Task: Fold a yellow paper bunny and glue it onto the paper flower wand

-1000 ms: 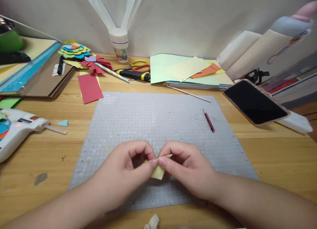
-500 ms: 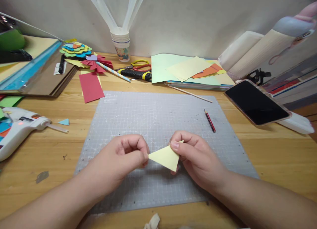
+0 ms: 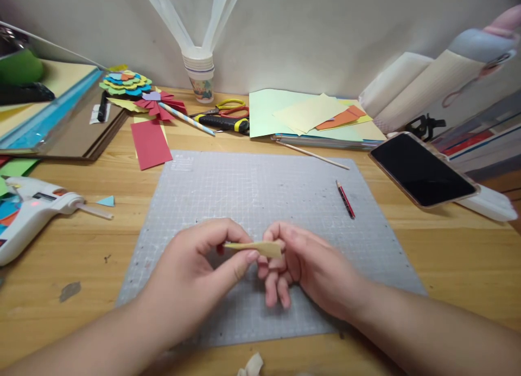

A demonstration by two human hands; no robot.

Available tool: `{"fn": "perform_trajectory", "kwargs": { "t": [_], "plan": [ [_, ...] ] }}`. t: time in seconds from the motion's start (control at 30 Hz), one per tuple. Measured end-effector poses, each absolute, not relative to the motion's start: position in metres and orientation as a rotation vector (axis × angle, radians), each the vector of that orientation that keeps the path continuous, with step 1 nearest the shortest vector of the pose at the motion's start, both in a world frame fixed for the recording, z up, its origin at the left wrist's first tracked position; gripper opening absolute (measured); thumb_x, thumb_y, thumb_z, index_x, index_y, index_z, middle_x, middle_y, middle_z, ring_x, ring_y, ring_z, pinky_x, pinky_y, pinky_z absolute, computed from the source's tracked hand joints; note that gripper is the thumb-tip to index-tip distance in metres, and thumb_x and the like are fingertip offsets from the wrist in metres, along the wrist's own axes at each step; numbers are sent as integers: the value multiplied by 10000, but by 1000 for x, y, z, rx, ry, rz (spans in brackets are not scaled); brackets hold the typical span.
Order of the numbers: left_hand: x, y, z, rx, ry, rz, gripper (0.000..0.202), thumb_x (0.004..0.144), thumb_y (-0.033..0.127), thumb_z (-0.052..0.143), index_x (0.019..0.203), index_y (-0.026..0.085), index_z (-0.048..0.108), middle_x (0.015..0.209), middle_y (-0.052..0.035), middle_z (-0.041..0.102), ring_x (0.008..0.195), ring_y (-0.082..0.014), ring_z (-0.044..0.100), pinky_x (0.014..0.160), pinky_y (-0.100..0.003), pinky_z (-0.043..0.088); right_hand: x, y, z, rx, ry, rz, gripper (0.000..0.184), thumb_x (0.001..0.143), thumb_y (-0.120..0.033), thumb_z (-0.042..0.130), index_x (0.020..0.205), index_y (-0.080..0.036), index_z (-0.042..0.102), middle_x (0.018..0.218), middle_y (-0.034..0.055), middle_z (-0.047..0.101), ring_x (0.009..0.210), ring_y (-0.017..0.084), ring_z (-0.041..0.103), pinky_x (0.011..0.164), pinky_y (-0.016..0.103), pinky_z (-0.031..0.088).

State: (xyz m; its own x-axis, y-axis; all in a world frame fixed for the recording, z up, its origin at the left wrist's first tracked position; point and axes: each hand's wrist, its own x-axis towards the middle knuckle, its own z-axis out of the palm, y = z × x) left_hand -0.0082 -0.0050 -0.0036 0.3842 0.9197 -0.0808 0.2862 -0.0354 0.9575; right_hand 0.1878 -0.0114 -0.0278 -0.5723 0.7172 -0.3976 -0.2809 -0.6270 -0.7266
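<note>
A small folded piece of pale yellow paper [image 3: 266, 249] is held over the cutting mat [image 3: 228, 186], turned nearly edge-on. My left hand [image 3: 203, 256] pinches it between thumb and fingers near its middle. At the paper's right end, my right hand [image 3: 311, 262] closes thumb and index finger on it, while the other fingers curl loosely below. The right fingertips are slightly blurred. A short red and black pencil [image 3: 345, 199] lies on the mat beyond my right hand.
To the left lie a white glue gun [image 3: 36, 213] and a red paper rectangle [image 3: 151, 144]. Behind the mat are paper flowers [image 3: 125, 83], a utility knife [image 3: 222, 122], a cup stack [image 3: 199, 77] with straws, and paper sheets [image 3: 262, 113]. A phone [image 3: 423, 170] leans at right.
The yellow paper has tipped from showing its flat triangular face to nearly edge-on. My left hand has shifted from its pointed tip to its middle; the right fingers have moved left and spread below.
</note>
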Motion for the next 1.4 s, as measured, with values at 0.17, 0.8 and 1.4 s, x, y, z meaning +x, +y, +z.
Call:
{"fn": "perform_trajectory", "kwargs": {
  "t": [0.17, 0.8, 1.4],
  "plan": [
    [-2, 0, -4, 1110, 1078, 696, 218, 783, 347, 678, 665, 196, 575, 646, 29, 670, 630, -119, 604, 604, -228, 445, 186, -15, -21, -1055, -1194, 1936, 359, 825, -497, 692, 949, -184, 568, 815, -1, 603, 675, 104, 622, 522, 184, 456],
    [-10, 3, -6, 1266, 1276, 554, 354, 821, 482, 603, 621, 195, 552, 573, 47, 491, 567, -111, 402, 543, -243, 317, 189, -9, -17, -1262, -1109, 1804, 191, 788, -283, 608, 660, -196, 495, 537, -49, 565, 467, 83, 530, 489, 216, 393],
    [-5, -2, -2, 1230, 1150, 533, 288, 803, 424, 616, 634, 194, 575, 648, 12, 581, 643, -140, 492, 599, -261, 378, 185, -12, -15, -1259, -1085, 1943, 263, 740, -339, 751, 689, -192, 539, 550, -40, 603, 459, 88, 555, 470, 208, 440]
  ]
}}
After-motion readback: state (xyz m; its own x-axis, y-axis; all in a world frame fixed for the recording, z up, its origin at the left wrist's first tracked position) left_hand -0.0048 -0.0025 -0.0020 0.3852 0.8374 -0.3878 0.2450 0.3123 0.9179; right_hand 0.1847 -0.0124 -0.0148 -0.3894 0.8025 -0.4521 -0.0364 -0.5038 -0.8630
